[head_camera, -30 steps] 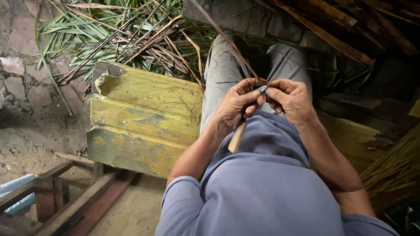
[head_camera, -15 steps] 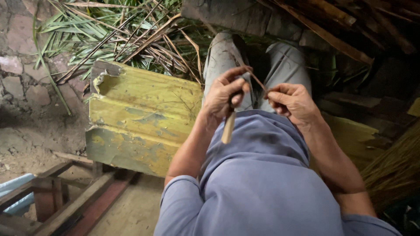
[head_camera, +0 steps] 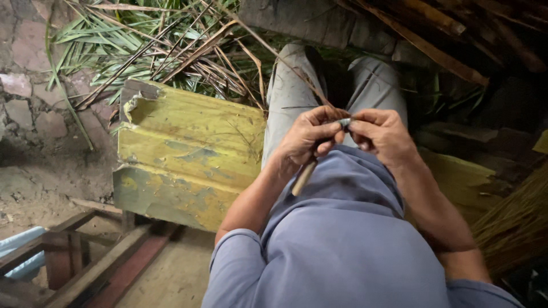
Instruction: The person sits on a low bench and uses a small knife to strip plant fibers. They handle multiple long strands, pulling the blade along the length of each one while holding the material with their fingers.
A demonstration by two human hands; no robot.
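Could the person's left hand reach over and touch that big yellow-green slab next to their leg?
Probably yes. The yellow-green slab lies just beside the left leg, with nothing between it and the left hand. But that hand is gripping a wooden-handled knife, so it would touch it with the knife in hand.

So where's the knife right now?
In the head view, the knife sits just right of centre in the left hand, its wooden handle pointing at the blue shirt, blade meeting the right hand.

Wooden-handled knife (head_camera: 303,175) in fingers, blade against thin brown strip (head_camera: 297,71)
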